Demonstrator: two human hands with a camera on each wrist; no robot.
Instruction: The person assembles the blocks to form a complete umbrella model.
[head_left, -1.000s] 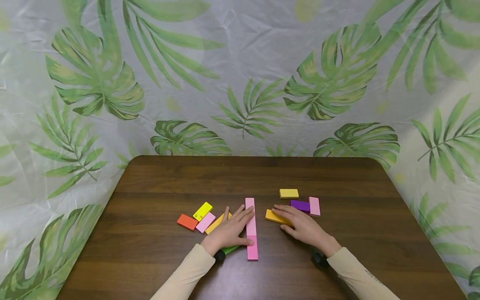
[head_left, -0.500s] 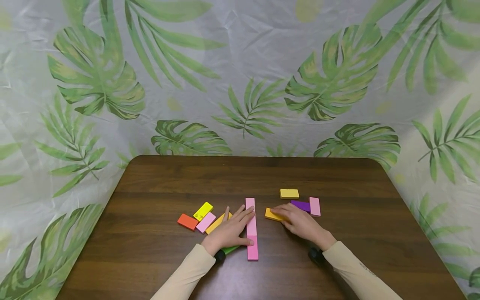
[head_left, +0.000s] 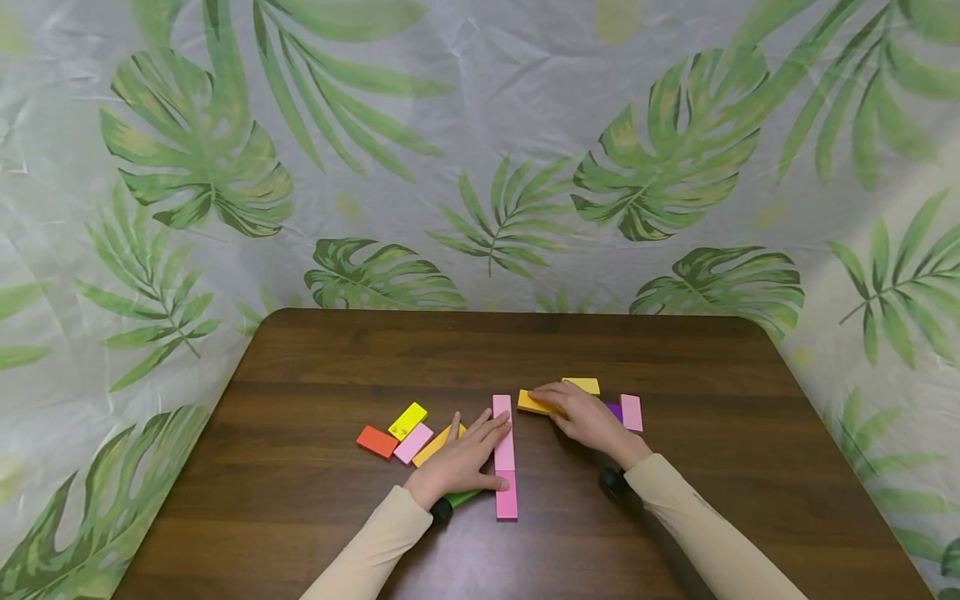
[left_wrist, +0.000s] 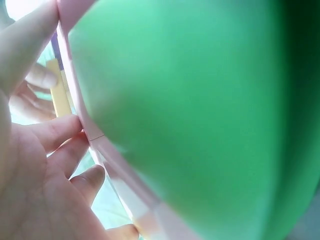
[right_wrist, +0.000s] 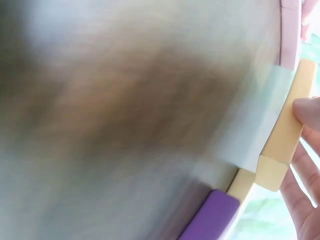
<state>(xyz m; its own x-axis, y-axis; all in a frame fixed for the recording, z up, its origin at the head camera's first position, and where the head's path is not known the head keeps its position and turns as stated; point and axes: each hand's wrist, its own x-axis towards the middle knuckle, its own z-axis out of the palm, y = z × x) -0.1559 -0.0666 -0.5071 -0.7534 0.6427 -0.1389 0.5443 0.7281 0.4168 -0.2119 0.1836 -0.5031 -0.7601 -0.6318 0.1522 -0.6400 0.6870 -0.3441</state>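
A straight row of pink blocks [head_left: 504, 457] runs away from the person, with a brighter pink block [head_left: 507, 505] at its near end. My left hand [head_left: 456, 463] lies spread over it; thumb and fingertips touch the row. Partly under that wrist is a green block [head_left: 461, 498], large and blurred in the left wrist view. My right hand [head_left: 588, 415] pinches an orange block [head_left: 532, 403] between thumb and fingers, just right of the row's far end. In the right wrist view this orange block [right_wrist: 286, 125] is apart from the pink row [right_wrist: 290, 35].
Left of the left hand lie red [head_left: 377, 442], yellow [head_left: 408, 422], light pink [head_left: 413, 444] and orange-yellow [head_left: 435, 450] blocks. Behind and beside the right hand are a pale yellow block [head_left: 581, 386], a purple block [head_left: 615, 412] and a pink block [head_left: 632, 412]. All are on a brown table [head_left: 300, 508].
My right hand has closed its grip on the orange block and moved it away from the person and slightly left, toward the row's far end. The left hand has stayed in place.
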